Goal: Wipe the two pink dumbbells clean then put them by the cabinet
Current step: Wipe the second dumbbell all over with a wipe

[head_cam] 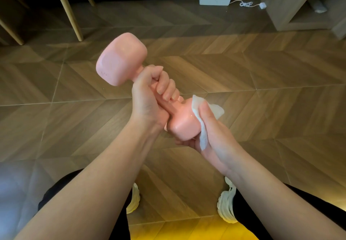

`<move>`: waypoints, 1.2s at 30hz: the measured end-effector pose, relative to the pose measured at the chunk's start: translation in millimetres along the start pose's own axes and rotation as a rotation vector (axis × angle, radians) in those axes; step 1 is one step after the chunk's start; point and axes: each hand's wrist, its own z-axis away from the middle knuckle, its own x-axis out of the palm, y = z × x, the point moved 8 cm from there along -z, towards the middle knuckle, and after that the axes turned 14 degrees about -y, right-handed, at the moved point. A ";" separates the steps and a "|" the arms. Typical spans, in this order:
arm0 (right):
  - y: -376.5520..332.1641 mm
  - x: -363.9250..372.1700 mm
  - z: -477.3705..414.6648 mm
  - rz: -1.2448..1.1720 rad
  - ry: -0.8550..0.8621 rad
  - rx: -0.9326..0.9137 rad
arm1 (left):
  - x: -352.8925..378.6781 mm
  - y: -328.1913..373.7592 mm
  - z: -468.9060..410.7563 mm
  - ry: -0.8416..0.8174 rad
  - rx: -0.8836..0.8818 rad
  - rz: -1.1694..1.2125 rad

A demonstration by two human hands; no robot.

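Dumbbell [121, 60], left hand [148, 97]; wipe [203, 139], right hand [215, 134].

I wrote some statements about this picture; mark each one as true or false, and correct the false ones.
1. The left hand holds the pink dumbbell by its middle bar. True.
2. The white wipe lies on the dumbbell's upper head. False: the right hand holds it against the lower head, the one nearer the person.
3. The dumbbell rests on the floor. False: both hands hold it up in the air.
4. A white cord lies on the floor at the far side. True.
5. Two pink dumbbells are in view. False: only one shows.
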 end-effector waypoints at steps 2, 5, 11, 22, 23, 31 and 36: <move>0.2 2.8 -3.0 -0.009 -0.028 -0.017 | -0.7 2.3 -1.3 0.008 0.014 -0.009; -6.2 10.9 -2.6 -0.001 -0.161 -0.081 | -5.7 10.4 -3.6 0.027 0.066 0.032; -4.3 8.2 -6.4 0.098 0.024 -0.075 | 0.3 6.6 -1.6 -0.024 0.048 0.037; -10.2 17.1 -2.9 0.039 -0.273 -0.070 | -6.1 15.1 -1.9 0.004 0.066 0.075; -9.9 17.0 -4.0 0.046 -0.240 -0.051 | -6.8 15.8 -2.0 0.003 0.062 0.064; 5.8 12.7 -5.4 0.035 -0.001 0.099 | -5.5 3.6 -3.1 -0.030 0.016 -0.137; 10.0 1.9 -6.3 0.023 0.118 0.163 | 8.5 -12.9 -2.5 -0.128 -0.024 -0.265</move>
